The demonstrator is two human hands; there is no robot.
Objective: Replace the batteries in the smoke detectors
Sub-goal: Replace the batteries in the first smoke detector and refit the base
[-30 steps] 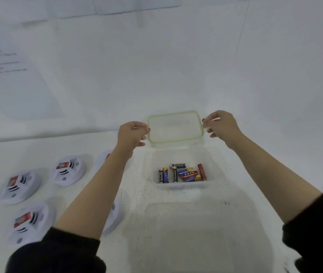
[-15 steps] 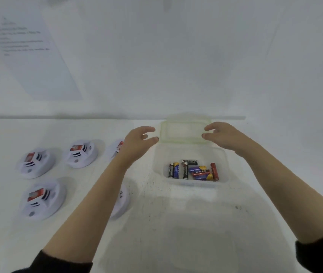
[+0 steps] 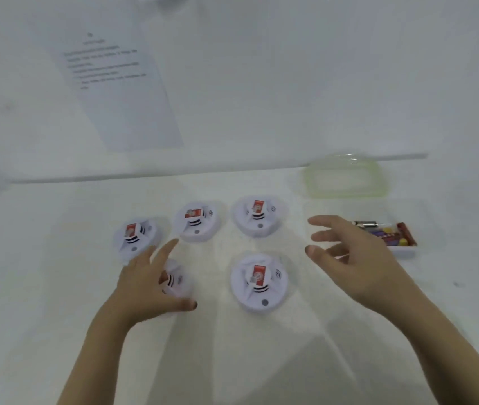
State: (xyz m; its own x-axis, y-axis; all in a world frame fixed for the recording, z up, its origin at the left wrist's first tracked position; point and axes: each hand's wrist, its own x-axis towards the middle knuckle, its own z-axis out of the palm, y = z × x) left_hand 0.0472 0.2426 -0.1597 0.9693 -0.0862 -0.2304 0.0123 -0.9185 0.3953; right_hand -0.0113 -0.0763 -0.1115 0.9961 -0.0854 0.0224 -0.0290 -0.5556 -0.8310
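Several white round smoke detectors with red labels lie on the white table [image 3: 42, 287]. One detector [image 3: 258, 283] sits in the middle, between my hands. Another detector [image 3: 177, 283] is partly hidden under my left hand [image 3: 152, 287], whose fingers are spread above it. My right hand [image 3: 352, 258] hovers with straight fingers, holding nothing, in front of a clear plastic box [image 3: 404, 249]. Loose batteries [image 3: 390, 235] lie in that box. Its green-rimmed lid [image 3: 344, 178] lies flat behind it.
More detectors stand in a back row: one at the left [image 3: 136, 236], one in the middle [image 3: 196, 220], one at the right [image 3: 259, 214]. A printed sheet [image 3: 121, 92] hangs on the white wall behind the table.
Both hands let go of the lid, which now lies behind the box. The hands moved left and nearer, over the detectors. The view swung left, bringing the detectors to the middle.
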